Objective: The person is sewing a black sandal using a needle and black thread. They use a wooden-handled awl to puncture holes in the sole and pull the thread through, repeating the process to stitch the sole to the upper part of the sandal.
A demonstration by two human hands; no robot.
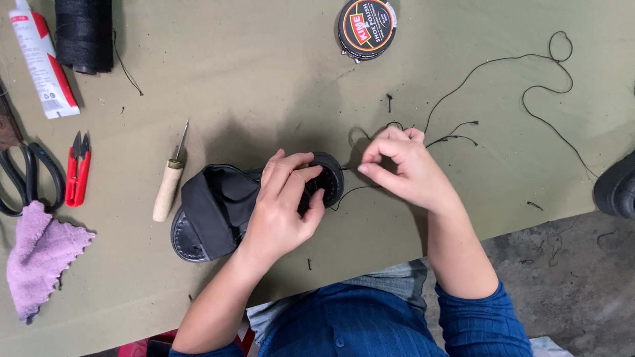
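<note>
The left hand (281, 211) lies on top of a small black shoe (225, 208) and grips it, with the fingers curled over the toe part and the thumb pressed on the near side of the sole. The shoe rests on its side near the front edge of the olive green table (264, 79), with the toe pointing to the right and the open heel part to the left. The right hand (400, 165) is just beside the toe of the shoe, its fingers closed in a pinch on a black thread (529, 63). This thread goes from the toe to the pinching fingers, and its long loose part runs in curves over the table to the right. Left of the shoe lies an awl (168, 182) with a wooden handle, its metal point directed away from the person. More to the left are red thread snips (78, 168), black scissors (26, 178) and a pink cloth (40, 254). At the far edge of the table there are a white and red tube (41, 59), a spool of black thread (84, 33) and a round tin of shoe polish (366, 26). The person wears blue sleeves.
</note>
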